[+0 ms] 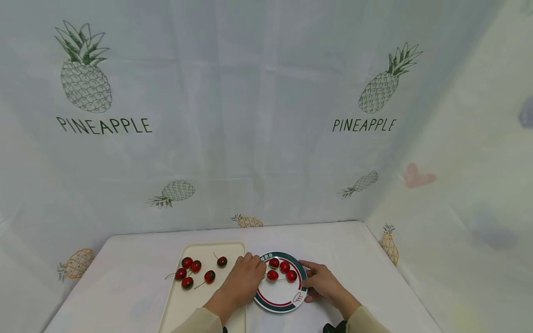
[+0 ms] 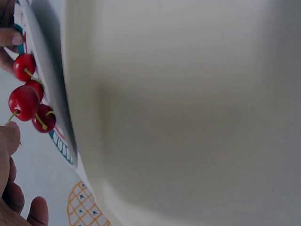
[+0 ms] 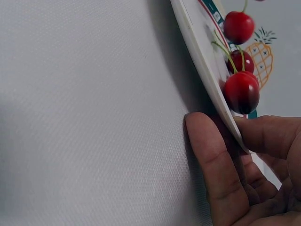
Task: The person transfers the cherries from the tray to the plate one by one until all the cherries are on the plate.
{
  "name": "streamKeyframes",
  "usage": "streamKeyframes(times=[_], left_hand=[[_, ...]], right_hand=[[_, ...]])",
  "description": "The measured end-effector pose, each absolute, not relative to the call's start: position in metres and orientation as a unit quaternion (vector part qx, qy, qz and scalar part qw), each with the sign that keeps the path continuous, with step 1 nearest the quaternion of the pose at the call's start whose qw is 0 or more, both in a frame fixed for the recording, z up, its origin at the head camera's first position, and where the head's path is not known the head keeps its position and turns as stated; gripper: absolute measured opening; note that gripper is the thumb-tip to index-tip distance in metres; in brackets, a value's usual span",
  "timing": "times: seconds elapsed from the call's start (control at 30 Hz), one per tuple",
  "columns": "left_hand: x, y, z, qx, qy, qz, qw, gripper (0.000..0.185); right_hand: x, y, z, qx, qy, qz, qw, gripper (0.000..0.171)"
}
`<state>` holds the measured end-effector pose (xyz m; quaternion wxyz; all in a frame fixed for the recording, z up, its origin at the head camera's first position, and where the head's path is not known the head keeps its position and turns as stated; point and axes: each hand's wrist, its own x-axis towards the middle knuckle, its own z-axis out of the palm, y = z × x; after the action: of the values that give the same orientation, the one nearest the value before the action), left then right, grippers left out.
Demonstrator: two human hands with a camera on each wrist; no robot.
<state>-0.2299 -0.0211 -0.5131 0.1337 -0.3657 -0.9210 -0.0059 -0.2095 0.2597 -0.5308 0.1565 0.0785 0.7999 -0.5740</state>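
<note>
Plate [image 1: 276, 292] holds cherries [image 1: 285, 267] toward far rim, near half bare.

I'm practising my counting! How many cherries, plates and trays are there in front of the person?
Tray: 1
Plate: 1
Cherries: 10 (6 on the tray, 4 on or just over the plate)
Total: 12

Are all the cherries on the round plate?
No, in the head view six cherries lie on the cream tray beside the plate.
</note>
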Motion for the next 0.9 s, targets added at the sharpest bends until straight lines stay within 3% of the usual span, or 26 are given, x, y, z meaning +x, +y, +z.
streamKeyframes(times=[0.9], left_hand=[[-0.2348, -0.0112, -0.5242, -0.320, -0.945, 0.025, 0.062, 0.028]], right_hand=[[-0.2113, 0.2563, -0.5329, 0.104, 0.807, -0.561, 0.152, 0.075]])
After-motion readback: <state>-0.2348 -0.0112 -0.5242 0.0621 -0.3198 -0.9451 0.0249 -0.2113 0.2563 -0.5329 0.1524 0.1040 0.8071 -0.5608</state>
